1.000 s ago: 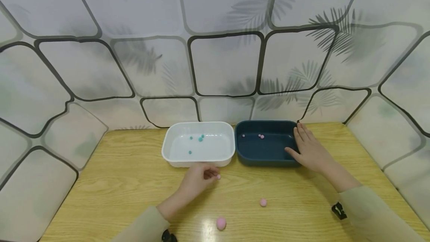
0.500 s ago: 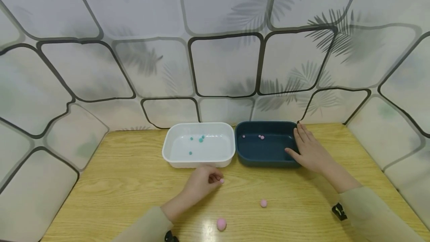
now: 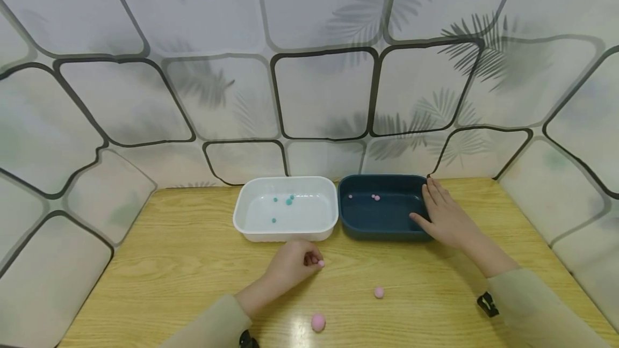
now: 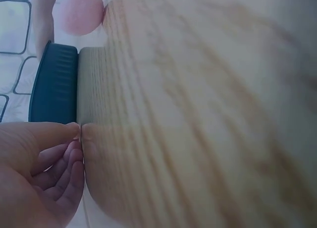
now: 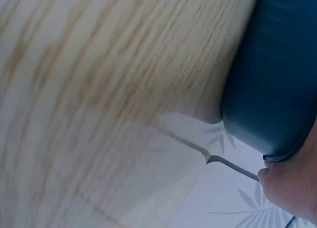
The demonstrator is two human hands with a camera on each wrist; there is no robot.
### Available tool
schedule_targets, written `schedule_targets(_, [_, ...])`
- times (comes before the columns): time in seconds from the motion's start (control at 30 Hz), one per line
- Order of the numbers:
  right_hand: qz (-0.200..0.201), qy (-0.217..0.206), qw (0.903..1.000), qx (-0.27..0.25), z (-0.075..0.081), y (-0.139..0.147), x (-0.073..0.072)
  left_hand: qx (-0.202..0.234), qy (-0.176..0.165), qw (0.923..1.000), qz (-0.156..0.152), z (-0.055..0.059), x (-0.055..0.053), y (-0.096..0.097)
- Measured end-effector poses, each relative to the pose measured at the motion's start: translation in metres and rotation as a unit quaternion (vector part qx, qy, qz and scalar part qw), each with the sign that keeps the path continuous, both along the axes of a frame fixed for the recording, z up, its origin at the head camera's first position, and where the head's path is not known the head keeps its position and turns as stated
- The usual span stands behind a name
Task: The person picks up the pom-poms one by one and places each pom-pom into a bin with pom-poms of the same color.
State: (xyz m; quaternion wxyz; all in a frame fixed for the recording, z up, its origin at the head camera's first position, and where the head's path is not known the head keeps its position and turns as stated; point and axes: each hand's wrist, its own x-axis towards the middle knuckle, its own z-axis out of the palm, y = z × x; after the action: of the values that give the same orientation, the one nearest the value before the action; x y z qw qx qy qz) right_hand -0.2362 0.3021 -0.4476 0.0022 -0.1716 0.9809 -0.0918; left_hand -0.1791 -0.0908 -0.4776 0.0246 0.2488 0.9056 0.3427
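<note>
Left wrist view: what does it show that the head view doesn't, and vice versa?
Only left wrist: ribbing on the dark blue tray, and the left hand mirrored in the tabletop.
Only head: the white tray, its teal beads, and pink beads inside the dark blue tray.
Both: left hand, right hand, dark blue tray, tabletop, a loose pink ball and patterned backdrop.

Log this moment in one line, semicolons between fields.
left hand: pinches small pink ball; right hand: rests on blue tray, right end; white tray: four teal balls; blue tray: three pink balls; table: two bigger pink balls
</note>
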Motion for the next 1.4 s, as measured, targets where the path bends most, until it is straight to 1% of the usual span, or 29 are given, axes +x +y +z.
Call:
schedule_targets(0.13, [-0.001,0.002,1.0000,0.002,-0.002,0.000,-0.001,0.000,-0.009,1.0000,0.004,0.001,0.000,0.001])
schedule_targets(0.23, [-0.002,0.002,1.0000,0.000,-0.002,0.000,-0.001,0.009,-0.016,0.9998,0.004,0.001,0.000,0.001])
schedule_targets(0.33, [-0.001,0.003,1.0000,-0.001,-0.003,0.001,-0.001,0.028,-0.026,0.9993,-0.002,0.001,-0.001,0.000])
schedule_targets(0.5, [-0.001,0.003,1.0000,0.000,-0.003,0.000,-0.001,0.072,-0.058,0.9956,-0.014,0.001,-0.001,0.001])
schedule_targets(0.67, [-0.002,0.005,1.0000,0.002,-0.002,-0.001,0.000,0.121,-0.111,0.9863,-0.014,0.004,0.001,0.004])
schedule_targets(0.8, [-0.001,0.003,1.0000,0.000,0.000,-0.001,0.000,0.159,-0.162,0.9739,-0.004,0.007,0.002,0.008])
schedule_targets(0.9, [0.000,0.000,1.0000,-0.003,0.001,-0.001,0.001,0.181,-0.186,0.9656,0.000,0.010,0.001,0.011])
schedule_targets(0.97, [0.000,-0.001,1.0000,-0.005,0.001,-0.001,0.001,0.187,-0.193,0.9633,0.004,0.013,0.000,0.014])
schedule_targets(1.13, [-0.001,-0.001,1.0000,-0.004,0.001,-0.001,0.001,0.183,-0.193,0.9639,0.009,0.022,-0.003,0.021])
schedule_targets(1.3, [0.000,-0.002,1.0000,-0.005,0.002,-0.002,0.001,0.189,-0.189,0.9636,0.004,0.034,-0.007,0.028])
schedule_targets(1.4, [-0.001,-0.003,1.0000,-0.008,0.003,-0.002,0.001,0.200,-0.190,0.9613,0.002,0.041,-0.011,0.033])
